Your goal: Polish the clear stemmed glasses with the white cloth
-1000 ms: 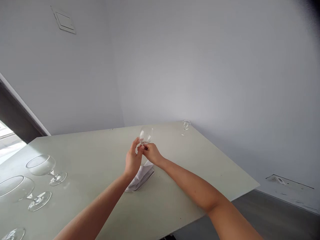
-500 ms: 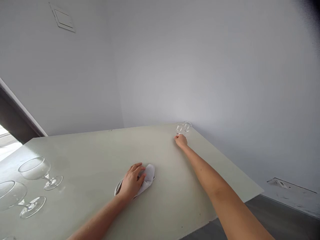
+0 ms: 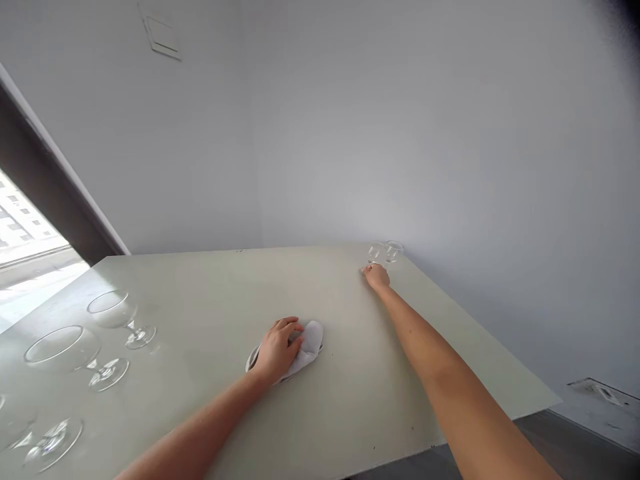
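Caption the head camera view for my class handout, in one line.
Left hand on a white cloth, right hand at two small glasses, on a pale table.

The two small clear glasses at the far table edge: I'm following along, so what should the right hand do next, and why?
Probably pinch the left small clear stemmed glass by its stem: the right hand is at its foot, and a second glass stands close enough to knock.
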`<state>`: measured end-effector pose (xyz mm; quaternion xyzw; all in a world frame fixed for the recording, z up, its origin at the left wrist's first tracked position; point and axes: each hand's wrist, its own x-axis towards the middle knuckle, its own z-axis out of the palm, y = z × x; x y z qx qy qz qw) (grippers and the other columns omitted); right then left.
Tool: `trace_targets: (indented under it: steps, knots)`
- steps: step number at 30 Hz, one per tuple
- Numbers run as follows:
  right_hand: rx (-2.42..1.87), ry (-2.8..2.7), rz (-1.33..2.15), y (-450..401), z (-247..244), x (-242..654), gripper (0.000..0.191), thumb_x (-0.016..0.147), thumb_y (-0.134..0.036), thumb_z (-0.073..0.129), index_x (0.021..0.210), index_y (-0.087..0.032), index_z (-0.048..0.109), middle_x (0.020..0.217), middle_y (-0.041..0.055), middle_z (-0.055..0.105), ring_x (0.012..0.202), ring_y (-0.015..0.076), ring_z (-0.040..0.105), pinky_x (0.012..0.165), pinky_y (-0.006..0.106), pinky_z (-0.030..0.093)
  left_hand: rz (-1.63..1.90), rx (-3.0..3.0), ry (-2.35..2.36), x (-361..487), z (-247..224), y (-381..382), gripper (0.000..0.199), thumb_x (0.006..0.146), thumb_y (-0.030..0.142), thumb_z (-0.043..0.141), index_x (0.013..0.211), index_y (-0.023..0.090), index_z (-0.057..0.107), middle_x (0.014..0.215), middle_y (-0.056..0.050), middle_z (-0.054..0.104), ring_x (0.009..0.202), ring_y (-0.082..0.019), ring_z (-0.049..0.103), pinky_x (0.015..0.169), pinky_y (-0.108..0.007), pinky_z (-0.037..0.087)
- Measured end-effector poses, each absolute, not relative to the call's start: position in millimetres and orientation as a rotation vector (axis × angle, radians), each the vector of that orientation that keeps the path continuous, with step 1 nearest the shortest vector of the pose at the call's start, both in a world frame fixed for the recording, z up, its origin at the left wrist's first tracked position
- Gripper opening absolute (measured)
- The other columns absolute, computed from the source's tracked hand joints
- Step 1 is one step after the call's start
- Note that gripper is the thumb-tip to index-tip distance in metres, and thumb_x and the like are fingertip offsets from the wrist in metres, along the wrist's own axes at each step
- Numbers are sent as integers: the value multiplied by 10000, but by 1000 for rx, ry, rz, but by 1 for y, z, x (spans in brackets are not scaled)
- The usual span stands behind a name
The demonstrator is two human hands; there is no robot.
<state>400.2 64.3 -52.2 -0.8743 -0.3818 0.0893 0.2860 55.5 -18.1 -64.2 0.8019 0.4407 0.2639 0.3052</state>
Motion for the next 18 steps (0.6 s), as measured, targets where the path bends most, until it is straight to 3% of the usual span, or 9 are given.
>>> trace_targets:
  steps: [5, 11, 14, 18]
  knots:
    - [-2217, -1072, 151, 32, -50, 368, 337, 803, -260, 398, 1079, -94, 497, 926, 131, 606, 841, 204, 561, 725, 295, 399, 888, 1718, 1205, 53, -67, -11, 247, 760, 241, 453, 947, 227, 614, 1034, -38, 612, 952, -197, 548, 874, -350, 393]
    - [-1622, -1774, 388, -26, -49, 249, 222, 825, -335, 432, 915, -191, 576, 833, 33, 609, 745, 151, 567, 703, 266, 447, 1082, 1368, 1212, 51, -62, -10, 225, 734, 199, 468, 924, 182, 588, 1018, -70, 608, 960, -191, 543, 872, -338, 391]
    - [-1297, -2129, 472, -51, -51, 198, 277, 826, -318, 466, 1071, -214, 542, 1002, 60, 585, 890, 175, 560, 764, 307, 459, 1245, 1309, 1214, 45, -53, -6, 211, 728, 171, 467, 910, 175, 574, 1023, -74, 591, 982, -177, 532, 862, -309, 401]
    - [-1369, -2181, 370, -61, -64, 178, 343, 811, -314, 489, 1133, -203, 524, 1055, 90, 553, 968, 222, 540, 813, 373, 456, 1511, 1080, 1417, 15, -34, 13, 332, 736, 187, 466, 1066, 200, 503, 1053, -78, 542, 962, -158, 523, 774, -268, 432]
